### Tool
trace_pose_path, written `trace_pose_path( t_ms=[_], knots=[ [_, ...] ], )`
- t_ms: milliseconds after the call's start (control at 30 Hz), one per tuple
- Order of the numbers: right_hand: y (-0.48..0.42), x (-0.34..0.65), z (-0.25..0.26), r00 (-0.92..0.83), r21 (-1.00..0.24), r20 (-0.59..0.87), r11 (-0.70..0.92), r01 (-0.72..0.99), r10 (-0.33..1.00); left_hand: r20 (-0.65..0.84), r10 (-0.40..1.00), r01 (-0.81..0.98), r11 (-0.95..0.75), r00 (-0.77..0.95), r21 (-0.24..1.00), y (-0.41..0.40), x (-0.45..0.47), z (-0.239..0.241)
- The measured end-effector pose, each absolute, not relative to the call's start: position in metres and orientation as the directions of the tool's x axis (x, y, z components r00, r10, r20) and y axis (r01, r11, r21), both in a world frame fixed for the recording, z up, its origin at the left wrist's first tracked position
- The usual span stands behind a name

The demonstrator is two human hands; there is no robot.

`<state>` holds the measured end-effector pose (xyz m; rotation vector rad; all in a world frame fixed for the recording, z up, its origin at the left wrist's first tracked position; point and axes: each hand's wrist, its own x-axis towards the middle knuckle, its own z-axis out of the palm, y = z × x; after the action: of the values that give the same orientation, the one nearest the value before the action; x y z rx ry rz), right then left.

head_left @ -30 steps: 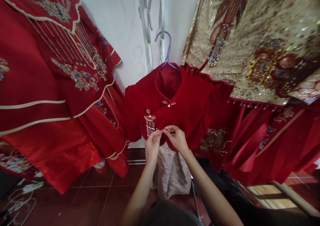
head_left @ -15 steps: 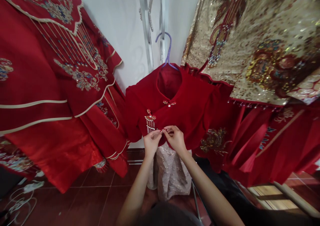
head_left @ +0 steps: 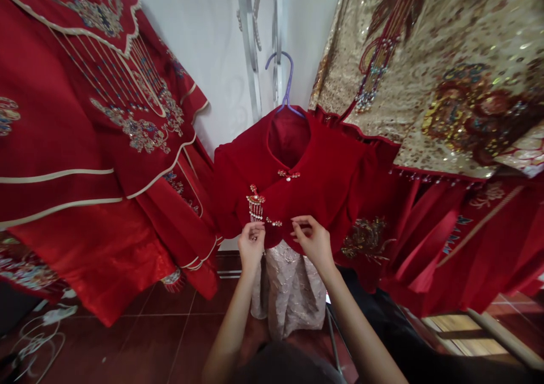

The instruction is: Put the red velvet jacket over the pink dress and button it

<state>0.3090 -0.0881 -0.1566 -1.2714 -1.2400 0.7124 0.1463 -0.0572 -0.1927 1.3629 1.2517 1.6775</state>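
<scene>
1. On a purple hanger (head_left: 290, 81), the red jacket (head_left: 327, 163) hangs front-facing, matt and velvety in look.
2. Left hand (head_left: 251, 245) and right hand (head_left: 313, 239) have parted from the lower clasp (head_left: 276, 224); small and beaded, it now shows, apparently joined, suggesting its handling is complete.
3. Right: thumb and fingers apart, seemingly empty.
4. Left: fingers bunched at the fan-shaped tassel ornament (head_left: 255, 201); grip cannot be told.

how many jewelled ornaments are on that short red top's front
3: a neckline clasp, a tasselled ornament above the left hand, and a lower clasp between that hand and the right hand. Some may be hidden.
</scene>
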Motion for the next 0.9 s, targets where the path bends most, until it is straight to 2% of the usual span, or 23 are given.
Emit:
trace_pose_path(
  t_ms=[100, 300, 433, 633, 900],
  knots=[
    [-0.09, 0.307, -0.157, 0.233, -0.964, 0.221, 0.177, 0.196, 0.947, 0.398, 0.901, 0.177, -0.369, -0.173, 0.912, -0.058, 0.149, -0.191],
    [-0.079, 0.294, -0.173, 0.045, -0.843, 0.373, 0.318, 0.434, 0.927, 0.548, 0.836, 0.437, -0.481, -0.034, 0.76, -0.058, 0.156, -0.191],
    [-0.072, 0.289, -0.183, 0.05, -0.827, 0.411, 0.349, 0.441, 0.91, 0.59, 0.807, 0.528, -0.51, 0.02, 0.679, -0.056, 0.152, -0.191],
    [-0.069, 0.288, -0.184, 0.093, -0.852, 0.414, 0.35, 0.389, 0.906, 0.607, 0.794, 0.474, -0.543, 0.023, 0.693, -0.052, 0.149, -0.193],
    [-0.066, 0.289, -0.185, 0.117, -0.872, 0.407, 0.348, 0.344, 0.906, 0.489, 0.865, 0.275, -0.446, -0.111, 0.851, -0.052, 0.151, -0.195]
  ],
)
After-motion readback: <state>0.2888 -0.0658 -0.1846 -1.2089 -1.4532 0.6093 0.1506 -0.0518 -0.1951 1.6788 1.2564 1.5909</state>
